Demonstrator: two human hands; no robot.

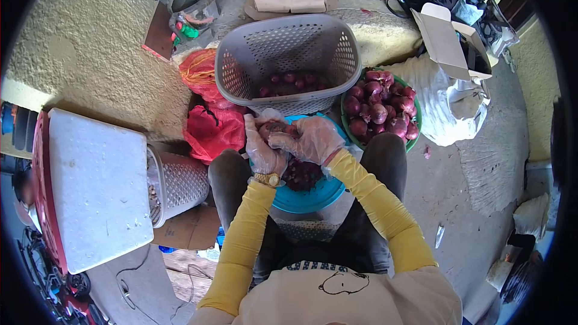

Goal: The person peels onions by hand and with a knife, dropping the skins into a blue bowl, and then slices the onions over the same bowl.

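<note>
Gripping onion (276, 127) | both gloved hands: left (265, 151), right (310, 139) closed | onion axis unclear

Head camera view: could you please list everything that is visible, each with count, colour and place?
red onion: one, dark red, held in both hands
grey plastic basket: one, grey, ahead, few onions inside
green bowl: one, full of red onions, front right
blue basin: one, between the knees, peels inside
red mesh sacks: red and orange, left of basket
white foam box: one, left
cardboard box: one, open, upper right
left hand: clear glove, gold watch
right hand: clear glove
</note>
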